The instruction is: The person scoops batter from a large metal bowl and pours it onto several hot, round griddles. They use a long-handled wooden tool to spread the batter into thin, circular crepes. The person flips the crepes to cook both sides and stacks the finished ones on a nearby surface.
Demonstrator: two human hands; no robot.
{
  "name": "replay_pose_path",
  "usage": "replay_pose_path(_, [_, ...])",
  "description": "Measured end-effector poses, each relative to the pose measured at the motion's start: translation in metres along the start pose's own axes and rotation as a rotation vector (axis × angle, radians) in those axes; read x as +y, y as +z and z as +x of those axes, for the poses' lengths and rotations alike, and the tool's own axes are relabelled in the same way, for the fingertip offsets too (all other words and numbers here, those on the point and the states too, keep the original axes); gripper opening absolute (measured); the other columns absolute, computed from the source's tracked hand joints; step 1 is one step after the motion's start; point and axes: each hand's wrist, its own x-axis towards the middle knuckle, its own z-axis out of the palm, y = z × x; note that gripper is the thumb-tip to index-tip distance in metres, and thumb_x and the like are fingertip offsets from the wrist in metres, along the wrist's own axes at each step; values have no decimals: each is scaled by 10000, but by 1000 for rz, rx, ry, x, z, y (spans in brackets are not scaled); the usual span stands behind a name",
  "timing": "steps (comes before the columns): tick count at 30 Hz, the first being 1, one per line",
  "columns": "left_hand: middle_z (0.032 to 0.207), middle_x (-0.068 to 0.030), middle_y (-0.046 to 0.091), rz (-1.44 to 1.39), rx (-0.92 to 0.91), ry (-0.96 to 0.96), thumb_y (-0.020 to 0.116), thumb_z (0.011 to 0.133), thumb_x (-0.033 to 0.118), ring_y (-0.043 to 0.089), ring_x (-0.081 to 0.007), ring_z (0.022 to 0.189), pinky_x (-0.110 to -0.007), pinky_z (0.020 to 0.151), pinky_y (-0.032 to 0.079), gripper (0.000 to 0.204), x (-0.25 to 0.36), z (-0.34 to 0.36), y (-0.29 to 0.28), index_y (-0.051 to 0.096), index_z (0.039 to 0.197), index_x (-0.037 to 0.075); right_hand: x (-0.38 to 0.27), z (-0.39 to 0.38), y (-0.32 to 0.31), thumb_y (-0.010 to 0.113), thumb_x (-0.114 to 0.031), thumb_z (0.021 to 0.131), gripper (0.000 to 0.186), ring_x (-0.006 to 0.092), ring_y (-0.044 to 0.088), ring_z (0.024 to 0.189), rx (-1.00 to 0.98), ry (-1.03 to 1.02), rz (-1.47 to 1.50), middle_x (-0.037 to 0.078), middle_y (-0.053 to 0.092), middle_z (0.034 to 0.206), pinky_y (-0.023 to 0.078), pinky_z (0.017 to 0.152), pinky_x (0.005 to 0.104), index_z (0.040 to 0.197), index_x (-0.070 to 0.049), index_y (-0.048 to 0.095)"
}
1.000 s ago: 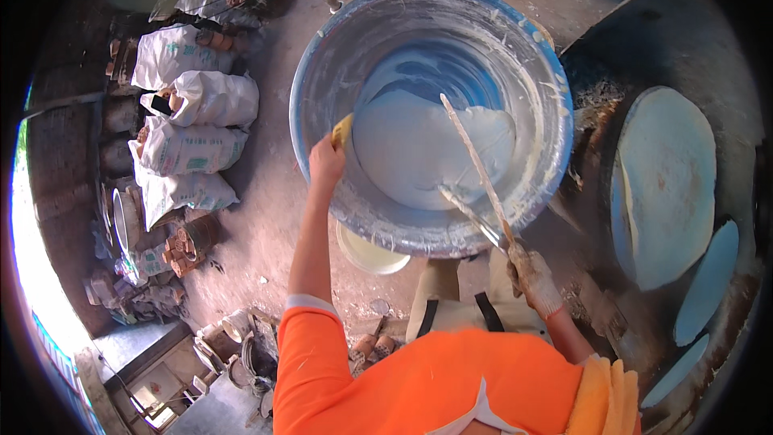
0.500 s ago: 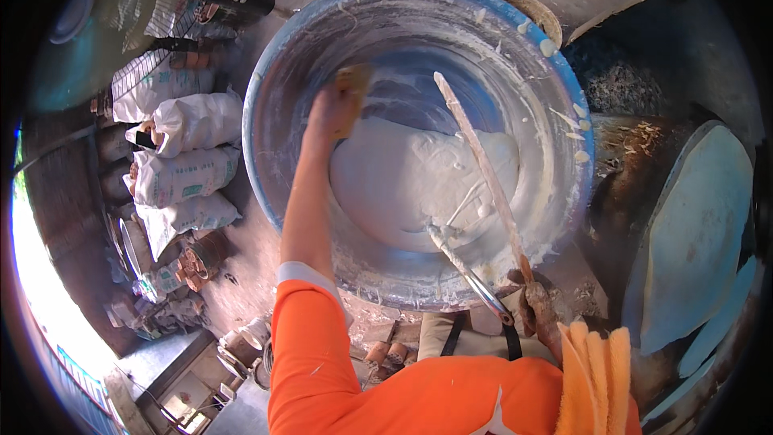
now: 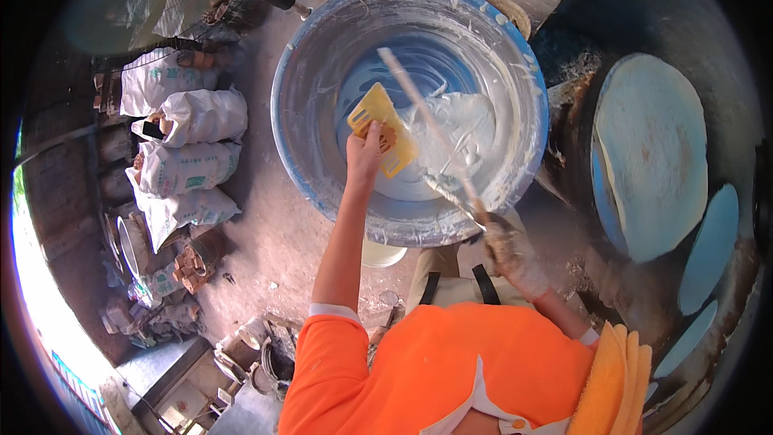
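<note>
Your left hand (image 3: 364,153) grips the lower edge of a yellow plastic scraper (image 3: 382,127), which tilts up and away from your fingers over the inside of the big blue basin (image 3: 322,48). Just beyond the scraper lies a mound of white paste (image 3: 459,125) on the basin's floor. Your right hand (image 3: 509,251), smeared with the paste, closes around the near end of a long stick (image 3: 423,117) at the basin's near rim; the stick slants away from it across the paste, passing just right of the scraper. Well to the left of your left hand, white sacks (image 3: 189,153) are stacked on the ground.
</note>
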Motion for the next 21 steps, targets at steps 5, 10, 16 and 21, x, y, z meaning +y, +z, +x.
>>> replay_pose_path(5, [901,-79,612,-331,171,-236,442,922,181,624,-156,793,-269,686,512,259,37,-65,-4,535,1042,-29,48,3,53,360,-357,930,361,152,494,480,243,-58,-316,45,508,632,400,434,293,1026,-46,516])
replay_pose_path(10, [851,-125,636,382,169,23,479,885,149,630,-226,771,-304,669,474,217,-7,-104,-44,572,995,-13,41,-24,59,320,-418,923,431,137,458,408,254,96,-171,47,473,567,390,386,284,1030,-65,543])
replay_pose_path(16, [776,-174,543,908,48,502,501,824,68,532,-371,743,-397,613,425,78,24,-77,-63,547,880,37,31,-32,48,442,-354,897,328,86,434,418,207,307,235,7,450,557,378,388,236,1035,-76,548])
replay_pose_path(21, [785,-174,527,911,42,456,494,822,58,517,-374,761,-401,642,417,72,65,-16,-65,523,874,16,45,-8,14,450,-289,919,311,92,483,470,180,372,818,13,509,652,368,345,194,1097,-38,495])
